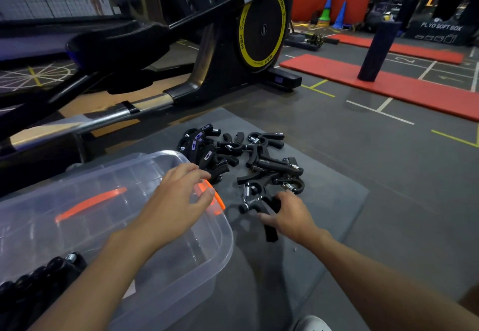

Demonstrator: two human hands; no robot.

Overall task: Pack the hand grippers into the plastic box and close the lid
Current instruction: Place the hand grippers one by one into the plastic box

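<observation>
A clear plastic box (181, 260) with orange latches (216, 201) stands on a grey mat at the lower left. Beyond it lies a pile of several black hand grippers (243, 157) with metal springs. My left hand (178, 198) hovers over the box's right rim, fingers spread and relaxed, holding nothing. My right hand (290, 214) lies on the nearest hand gripper (259, 206), fingers curling round its handles on the mat.
A black exercise machine (259, 30) with a yellow-ringed flywheel stands just behind the mat. Red floor mats (388, 84) and a dark padded post (378, 48) lie to the right. A black ridged object (39, 279) sits at the lower left. A white shoe (313, 324) shows at the bottom.
</observation>
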